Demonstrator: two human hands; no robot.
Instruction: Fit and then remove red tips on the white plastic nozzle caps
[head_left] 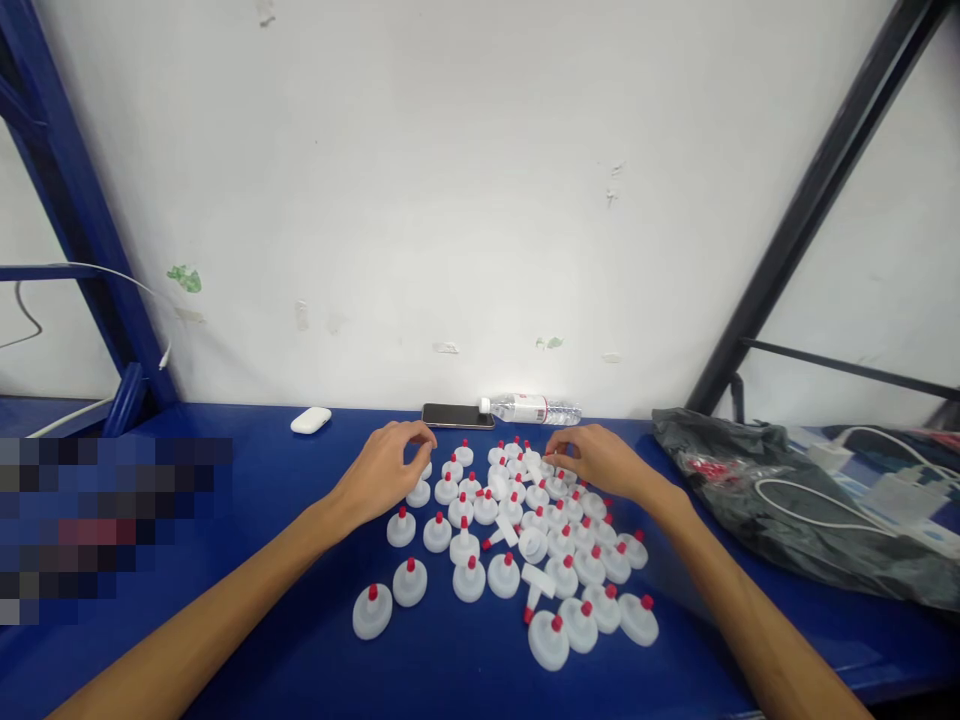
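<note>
Many translucent white nozzle caps with red tips (469,580) stand in loose rows on the blue tabletop. My left hand (382,468) is at the far left of the group, thumb and forefinger curled close together just above a cap (418,493); whatever is between the fingertips is hidden. Over the far right of the group, my right hand (596,458) has its fingers bent into a pinch beside the caps there, its fingertips too small to make out. Several caps differ: a white T-shaped piece with a red end (538,580) lies on its side among them.
Against the wall lie a dark phone (454,416) and a clear plastic bottle (529,408) on its side. A white case (310,420) sits at the back left. On the right, a dark plastic bag (720,500) holds a small bag of red pieces (712,468) and a white cable (810,512).
</note>
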